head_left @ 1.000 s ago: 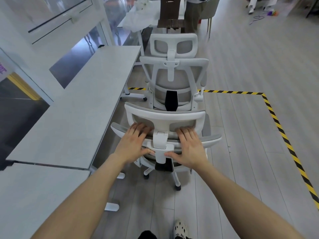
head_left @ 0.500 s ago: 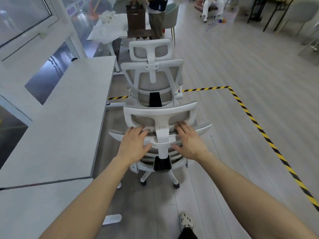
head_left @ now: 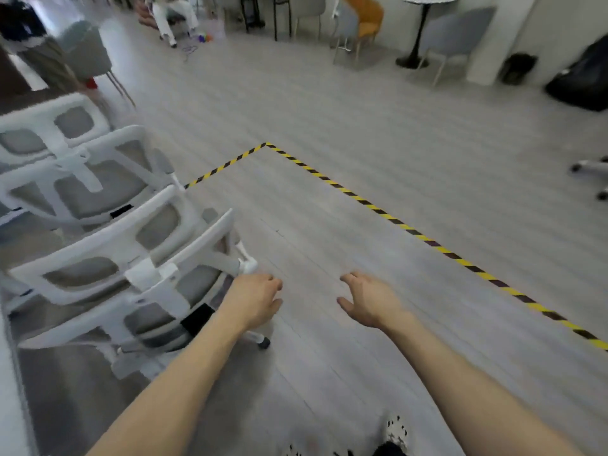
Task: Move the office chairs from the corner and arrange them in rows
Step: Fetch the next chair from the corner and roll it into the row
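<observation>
Two white office chairs with grey mesh backs stand one behind the other at the left. The nearer chair (head_left: 138, 271) is close to me and the farther chair (head_left: 82, 179) sits behind it. My left hand (head_left: 255, 299) hangs beside the nearer chair's right edge with loosely curled fingers and holds nothing. My right hand (head_left: 368, 301) hovers over the bare floor, fingers relaxed, also holding nothing. The view is blurred by motion.
Yellow-black floor tape (head_left: 378, 209) marks a corner on the grey plank floor. The base of another office chair (head_left: 592, 174) shows at the right edge. Dining chairs, a round pedestal table (head_left: 418, 31), a black bag (head_left: 582, 83) and a seated person (head_left: 171, 14) are at the back.
Both hands have come off the nearer chair's back. The view has swung right, so the chairs now sit at the left and open floor fills the middle.
</observation>
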`<state>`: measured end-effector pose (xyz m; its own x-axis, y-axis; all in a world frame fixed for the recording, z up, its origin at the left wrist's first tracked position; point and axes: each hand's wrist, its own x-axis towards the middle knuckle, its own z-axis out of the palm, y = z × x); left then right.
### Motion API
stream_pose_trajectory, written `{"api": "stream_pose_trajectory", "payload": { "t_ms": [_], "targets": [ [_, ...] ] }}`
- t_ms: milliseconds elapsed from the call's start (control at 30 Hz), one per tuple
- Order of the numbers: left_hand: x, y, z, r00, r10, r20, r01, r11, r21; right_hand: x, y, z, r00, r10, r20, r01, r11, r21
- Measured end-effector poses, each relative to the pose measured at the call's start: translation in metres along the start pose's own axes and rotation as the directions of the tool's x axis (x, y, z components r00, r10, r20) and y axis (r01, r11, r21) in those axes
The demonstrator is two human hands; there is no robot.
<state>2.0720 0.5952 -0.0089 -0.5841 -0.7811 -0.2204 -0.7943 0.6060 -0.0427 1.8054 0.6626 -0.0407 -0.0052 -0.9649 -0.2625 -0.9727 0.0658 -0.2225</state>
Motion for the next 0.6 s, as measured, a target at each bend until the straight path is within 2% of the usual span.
{"api": "stream_pose_trajectory", "payload": {
  "t_ms": [100, 233, 333, 433, 600],
  "targets": [
    [0.062, 0.087, -0.017, 0.984, 0.161, 0.073, -0.163, 0.986, 0.023, -0.055, 0.094, -0.009, 0.982, 0.183, -0.035, -0.182, 0.983, 0.035],
    [0.143, 0.245, -0.033, 0.927, 0.359, 0.114, -0.365, 0.93, 0.045, -0.143, 0.232, -0.013, 0.911, 0.408, -0.054, -0.403, 0.912, 0.076],
    [0.185, 0.384, -0.045, 0.855, 0.505, 0.119, -0.515, 0.854, 0.074, -0.216, 0.333, -0.015, 0.838, 0.543, -0.051, -0.536, 0.838, 0.103],
    [0.217, 0.517, -0.056, 0.751, 0.649, 0.12, -0.66, 0.739, 0.133, -0.293, 0.421, -0.022, 0.746, 0.663, -0.058, -0.655, 0.747, 0.114],
    [0.25, 0.698, -0.081, 0.602, 0.792, 0.099, -0.793, 0.578, 0.193, -0.398, 0.543, -0.04, 0.581, 0.811, -0.068, -0.8, 0.584, 0.137]
  ]
}}
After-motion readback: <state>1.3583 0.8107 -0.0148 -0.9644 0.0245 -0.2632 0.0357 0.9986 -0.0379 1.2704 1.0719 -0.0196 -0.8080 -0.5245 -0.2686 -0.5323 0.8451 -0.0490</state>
